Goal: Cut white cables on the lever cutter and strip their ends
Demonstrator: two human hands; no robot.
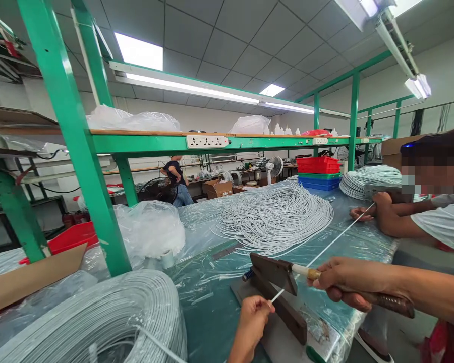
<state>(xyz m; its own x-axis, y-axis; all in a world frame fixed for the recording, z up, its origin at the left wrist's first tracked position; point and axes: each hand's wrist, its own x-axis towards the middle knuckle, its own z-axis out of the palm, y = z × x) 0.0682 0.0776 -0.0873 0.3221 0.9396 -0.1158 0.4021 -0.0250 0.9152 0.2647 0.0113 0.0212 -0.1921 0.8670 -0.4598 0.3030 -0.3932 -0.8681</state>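
Note:
My left hand [251, 320] pinches the end of a thin white cable [336, 235] just in front of a bench-mounted lever cutter. My right hand [346, 282] is wrapped around the cutter's long handle [395, 305]. The wide metal blade [274, 270] is raised at a slant above the lower bar [287, 313], and the cable runs beneath it. Beyond the blade, the cable stretches back to the right, where a co-worker's hand [382, 199] holds it. A large loose coil of white cable [276, 217] lies behind the cutter.
A thick cable coil [147, 297] fills the front left, beside a green post [75, 141]. Clear plastic bags [147, 229] lie behind it. Red and blue bins [318, 174] stand at the back. A co-worker leans on the bench at right. A power-socket shelf [207, 141] spans overhead.

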